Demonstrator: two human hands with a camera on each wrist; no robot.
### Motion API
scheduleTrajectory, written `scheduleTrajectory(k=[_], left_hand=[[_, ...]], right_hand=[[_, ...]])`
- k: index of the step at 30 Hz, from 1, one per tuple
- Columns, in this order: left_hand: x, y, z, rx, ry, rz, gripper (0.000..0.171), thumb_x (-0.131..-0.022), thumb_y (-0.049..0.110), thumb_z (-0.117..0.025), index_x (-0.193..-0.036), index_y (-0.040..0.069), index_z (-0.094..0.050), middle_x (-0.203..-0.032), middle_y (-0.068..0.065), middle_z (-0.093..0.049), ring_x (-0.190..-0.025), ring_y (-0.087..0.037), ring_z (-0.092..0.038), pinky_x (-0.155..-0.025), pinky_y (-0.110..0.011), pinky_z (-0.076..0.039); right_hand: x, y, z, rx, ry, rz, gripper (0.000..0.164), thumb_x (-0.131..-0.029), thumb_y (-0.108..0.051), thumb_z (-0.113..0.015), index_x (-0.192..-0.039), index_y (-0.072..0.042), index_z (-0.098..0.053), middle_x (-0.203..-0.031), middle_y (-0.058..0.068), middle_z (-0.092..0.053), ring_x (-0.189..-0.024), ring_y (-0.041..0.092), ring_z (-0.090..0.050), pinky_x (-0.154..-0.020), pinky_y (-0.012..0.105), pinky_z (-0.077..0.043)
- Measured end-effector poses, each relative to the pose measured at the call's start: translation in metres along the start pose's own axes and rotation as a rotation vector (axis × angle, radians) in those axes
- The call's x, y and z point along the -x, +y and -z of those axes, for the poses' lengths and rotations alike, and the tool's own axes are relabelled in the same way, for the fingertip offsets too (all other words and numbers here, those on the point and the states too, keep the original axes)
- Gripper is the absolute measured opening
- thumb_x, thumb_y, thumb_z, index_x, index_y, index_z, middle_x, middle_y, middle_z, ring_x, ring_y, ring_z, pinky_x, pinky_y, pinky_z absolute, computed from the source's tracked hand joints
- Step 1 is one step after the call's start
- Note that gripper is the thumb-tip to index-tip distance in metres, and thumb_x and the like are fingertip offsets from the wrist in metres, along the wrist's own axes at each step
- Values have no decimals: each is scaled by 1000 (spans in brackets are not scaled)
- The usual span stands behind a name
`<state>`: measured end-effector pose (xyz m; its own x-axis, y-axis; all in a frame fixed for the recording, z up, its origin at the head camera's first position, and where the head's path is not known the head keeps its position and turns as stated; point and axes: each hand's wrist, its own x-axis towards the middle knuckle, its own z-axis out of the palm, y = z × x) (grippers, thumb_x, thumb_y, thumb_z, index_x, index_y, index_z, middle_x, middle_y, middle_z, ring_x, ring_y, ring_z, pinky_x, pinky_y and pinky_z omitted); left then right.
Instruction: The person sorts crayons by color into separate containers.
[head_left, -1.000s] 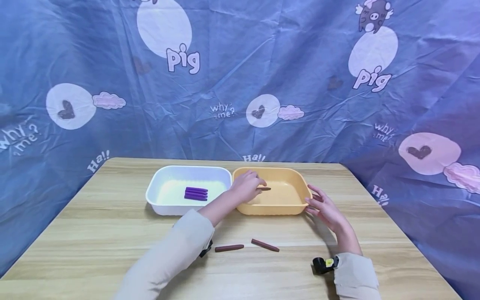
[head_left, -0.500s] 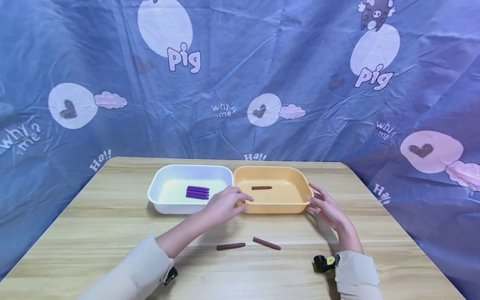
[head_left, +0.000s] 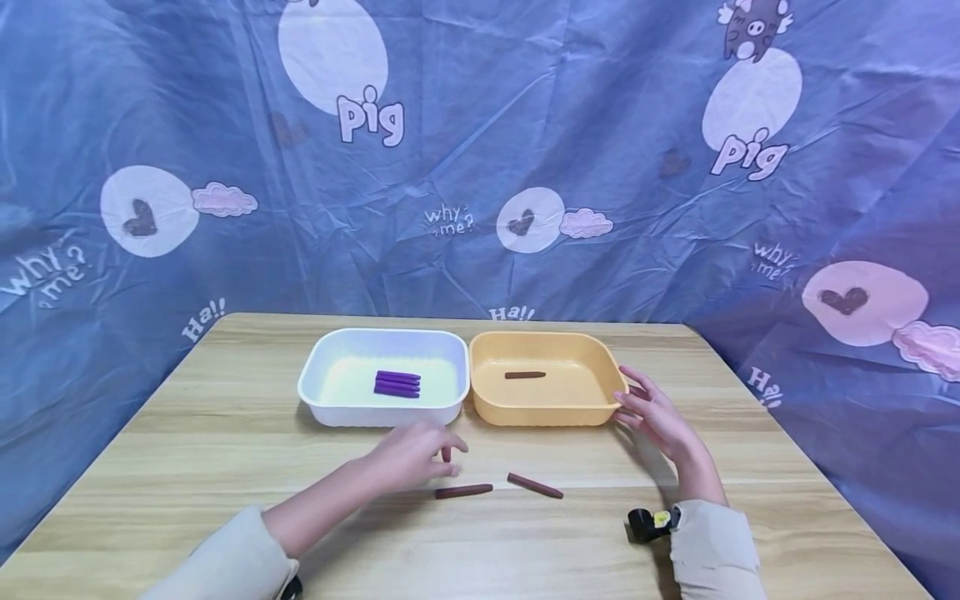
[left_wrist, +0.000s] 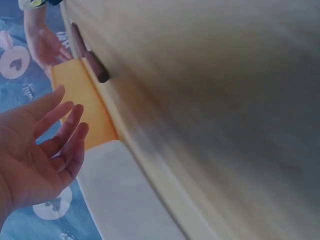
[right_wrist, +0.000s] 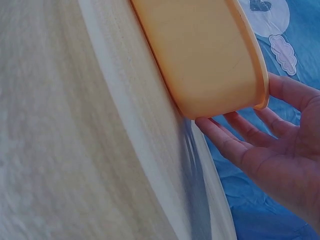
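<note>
My left hand (head_left: 416,457) hovers over the table with loosely bent fingers, holding nothing. Just below its fingertips a brown crayon (head_left: 463,492) lies on the wood, and a second brown crayon (head_left: 535,486) rests slightly to the right. At the near right corner of the orange tray (head_left: 551,415), my right hand (head_left: 658,417) holds the rim and outer wall between thumb and fingers; the right wrist view has this right hand (right_wrist: 285,145) at the tray's end. One brown crayon (head_left: 525,375) lies inside that tray. The left wrist view shows the left hand (left_wrist: 42,155) with its fingers apart.
A white tray (head_left: 390,415) stands directly left of the orange one, with several purple crayons (head_left: 397,384) lined up inside. A blue printed cloth (head_left: 480,158) hangs behind the table (head_left: 225,467). A black wrist camera (head_left: 641,526) sits by the right sleeve.
My left hand has let go of a brown crayon in the orange tray and drawn back toward the near crayons on the table. The right hand has stayed at the tray.
</note>
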<state>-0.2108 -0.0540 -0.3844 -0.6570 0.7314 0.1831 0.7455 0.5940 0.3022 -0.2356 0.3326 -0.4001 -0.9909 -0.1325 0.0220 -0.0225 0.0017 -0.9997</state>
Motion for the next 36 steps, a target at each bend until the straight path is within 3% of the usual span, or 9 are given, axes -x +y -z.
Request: scheduleTrajectory(k=[5,14,25,36], left_hand=[[8,-1,-5,-24,-79,-8,30,-76,26,-74,-103,14,-70,-70,15,-56,-68,-4,-51,-56,-20,-44],[12,0,-13,-102,-115,-63,32,-71,30,-77,-99,17,-70,-69,13,-52,-68,-5,-48,-55,-19,-42],[11,0,-17,-131,-116,-86,27,-75,19,-74,-102,20,-71,-68,12,-48,-66,-5,-44,-53,-17,-38],[12,-2,-17,-124,-73,-93,23,-78,15,-71,-99,23,-72,-68,11,-44,-63,-5,-41,-50,-17,-35]], right_hand=[[0,-1,0,-16,3,-8,66,-95,-4,-46,-145,1,-2,-136,34,-16,-105,19,-52,-92,34,-46],[0,-2,2,-12,3,-17,67,-95,-5,-46,-145,0,-2,-136,33,-17,-105,19,-52,-94,37,-45],[-1,0,1,-2,6,-23,67,-95,-6,-47,-145,0,-3,-137,34,-17,-108,23,-50,-93,36,-45],[0,0,1,-12,11,-21,67,-95,-6,-47,-145,0,-4,-137,33,-17,-106,20,-52,-94,37,-45]])
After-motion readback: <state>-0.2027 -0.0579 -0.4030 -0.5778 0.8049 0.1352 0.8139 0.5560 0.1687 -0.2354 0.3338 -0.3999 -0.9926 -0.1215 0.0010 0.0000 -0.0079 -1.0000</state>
